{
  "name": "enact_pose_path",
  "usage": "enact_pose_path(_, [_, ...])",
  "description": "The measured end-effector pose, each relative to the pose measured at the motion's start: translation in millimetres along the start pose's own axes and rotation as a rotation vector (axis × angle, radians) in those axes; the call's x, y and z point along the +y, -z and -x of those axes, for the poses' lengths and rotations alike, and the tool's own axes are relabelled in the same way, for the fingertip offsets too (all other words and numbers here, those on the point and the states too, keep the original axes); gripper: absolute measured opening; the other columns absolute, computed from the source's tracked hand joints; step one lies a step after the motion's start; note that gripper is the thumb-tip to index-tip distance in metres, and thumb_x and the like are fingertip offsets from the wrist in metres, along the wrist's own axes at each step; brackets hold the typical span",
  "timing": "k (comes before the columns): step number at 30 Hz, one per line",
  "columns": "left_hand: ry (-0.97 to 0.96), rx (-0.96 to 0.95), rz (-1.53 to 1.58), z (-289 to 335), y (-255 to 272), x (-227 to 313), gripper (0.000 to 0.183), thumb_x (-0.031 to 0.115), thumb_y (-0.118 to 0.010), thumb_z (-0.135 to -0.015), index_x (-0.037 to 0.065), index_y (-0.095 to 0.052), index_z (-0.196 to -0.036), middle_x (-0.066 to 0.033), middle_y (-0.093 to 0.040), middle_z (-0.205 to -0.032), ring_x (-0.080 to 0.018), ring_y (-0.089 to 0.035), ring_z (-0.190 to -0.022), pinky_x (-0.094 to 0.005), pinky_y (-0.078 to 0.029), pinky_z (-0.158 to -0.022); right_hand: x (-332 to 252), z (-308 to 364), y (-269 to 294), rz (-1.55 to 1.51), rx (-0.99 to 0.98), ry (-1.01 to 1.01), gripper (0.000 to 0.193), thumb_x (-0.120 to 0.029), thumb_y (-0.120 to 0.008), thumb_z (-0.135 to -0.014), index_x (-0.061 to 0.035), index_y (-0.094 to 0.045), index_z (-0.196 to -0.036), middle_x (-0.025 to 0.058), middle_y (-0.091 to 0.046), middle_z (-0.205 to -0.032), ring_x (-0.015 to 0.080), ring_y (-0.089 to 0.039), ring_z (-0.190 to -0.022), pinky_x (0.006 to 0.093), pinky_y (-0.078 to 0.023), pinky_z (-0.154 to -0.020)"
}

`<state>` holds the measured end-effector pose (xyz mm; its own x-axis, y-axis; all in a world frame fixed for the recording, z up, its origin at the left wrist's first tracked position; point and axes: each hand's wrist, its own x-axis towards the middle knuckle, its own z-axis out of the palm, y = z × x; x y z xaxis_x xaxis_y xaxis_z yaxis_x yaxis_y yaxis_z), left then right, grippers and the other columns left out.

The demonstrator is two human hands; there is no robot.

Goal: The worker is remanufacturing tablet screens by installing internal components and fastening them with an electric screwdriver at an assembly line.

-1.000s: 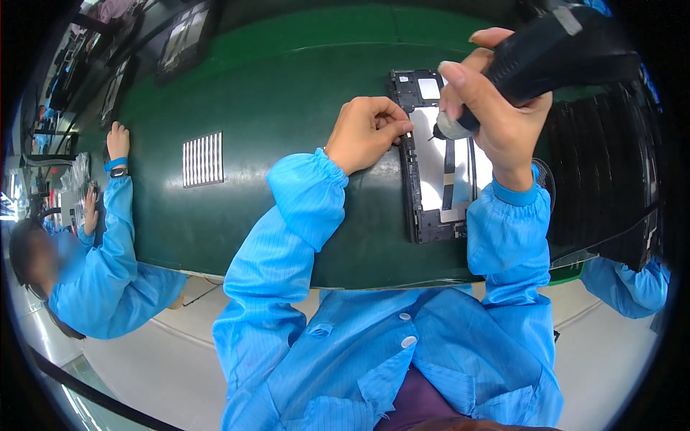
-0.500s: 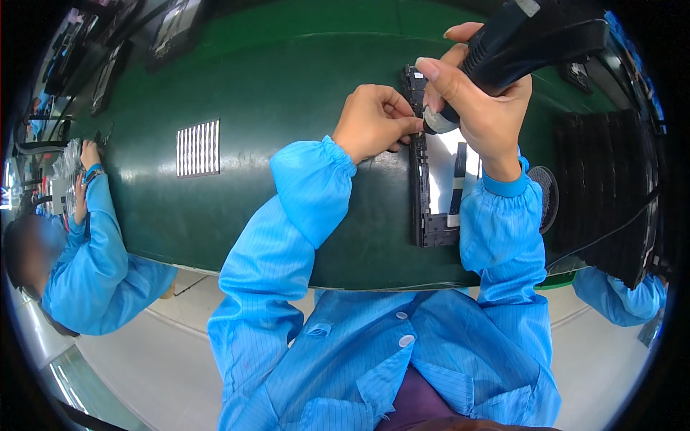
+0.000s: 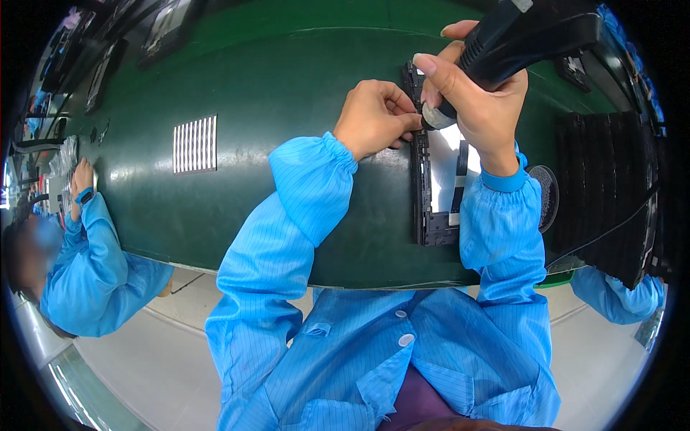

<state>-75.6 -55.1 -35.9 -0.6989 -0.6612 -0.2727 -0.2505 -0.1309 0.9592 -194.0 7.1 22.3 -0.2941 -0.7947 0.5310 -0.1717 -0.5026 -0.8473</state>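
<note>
"Head view: hands?"
"Left hand (image 3: 377, 118) is pinching closed at the black frame (image 3: 437, 234) on the green table (image 3: 287, 93); whether it's holding anything, I can't tell. Right hand (image 3: 485, 111) is wrapping round a black tool (image 3: 496, 54)."
"Handling?"
"Keeping the tool steady seems wise."
"Containers?"
"A round mesh object (image 3: 550, 201), maybe a basket, is sitting by the right sleeve (image 3: 502, 219); contents unclear."

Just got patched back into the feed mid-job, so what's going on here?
The person's right hand grips a black handheld tool, its front end angled down at the left side of a black-framed silvery panel. The left hand is at that same side, right by the tool's front end; whether it pinches anything is hidden. The panel lies on a green table, with a striped sheet off to the left and a black stack to the right.
</note>
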Motion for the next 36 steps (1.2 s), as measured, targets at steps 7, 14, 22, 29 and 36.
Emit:
enact_pose_path(7, [-0.025, -0.013, 0.007, -2, 1, -5, 0.011, 0.003, -0.067, -0.074, -0.004, -0.061, -0.079, -0.0094, -0.064, -0.069, -0.0132, -0.063, -0.059, -0.0233, -0.052, -0.05, 1, 9, -3, 0.145, -0.083, 0.099, 0.025, 0.005, -0.068, -0.074, 0.0015, -0.053, -0.094, 0.0059, -0.058, -0.062, 0.0103, -0.056, -0.051, 0.0219, -0.044, -0.048])
enact_pose_path(14, [0.022, -0.009, 0.013, -2, -2, 0, 0.014, 0.005, -0.07, -0.073, -0.004, -0.06, -0.078, -0.0101, -0.064, -0.069, -0.013, -0.063, -0.059, -0.0232, -0.051, -0.048, -1, 12, 3, 0.138, 0.082, 0.103, 0.027, 0.007, -0.067, -0.074, 0.0028, -0.052, -0.097, 0.0053, -0.058, -0.061, 0.0107, -0.056, -0.05, 0.0232, -0.044, -0.048])
enact_pose_path(22, [0.045, 0.048, 0.007, 2, -5, 9, 0.042, 0.004, -0.074, -0.069, -0.004, -0.05, -0.102, -0.0105, -0.061, -0.073, -0.0151, -0.062, -0.061, -0.0245, -0.05, -0.046, -77, 22, 100, 0.265, 0.223, 0.169, 0.05, -0.007, -0.057, -0.078, 0.0133, -0.04, -0.12, 0.0038, -0.048, -0.054, 0.0146, -0.052, -0.045, 0.0284, -0.046, -0.049])
enact_pose_path(29, [0.021, -0.086, -0.159, -8, 5, 31, 0.095, -0.003, -0.073, -0.066, 0.002, -0.014, -0.14, -0.0066, -0.056, -0.066, -0.0125, -0.057, -0.051, -0.022, -0.046, -0.043, -68, 83, 173, 0.04, 0.432, 0.057, 0.027, -0.003, -0.066, -0.075, -0.0006, -0.053, -0.098, 0.0057, -0.055, -0.062, 0.0168, -0.054, -0.047, 0.0286, -0.046, -0.05])
enact_pose_path(36, [0.052, -0.239, -0.217, -9, -9, 35, 0.092, -0.002, -0.075, -0.066, 0.006, -0.021, -0.14, -0.0058, -0.055, -0.064, -0.0103, -0.056, -0.051, -0.0196, -0.043, -0.043, -48, 96, 183, 0.173, 0.518, 0.045, 0.022, -0.004, -0.07, -0.073, -0.0019, -0.057, -0.091, 0.004, -0.058, -0.06, 0.0138, -0.057, -0.048, 0.0238, -0.046, -0.05])
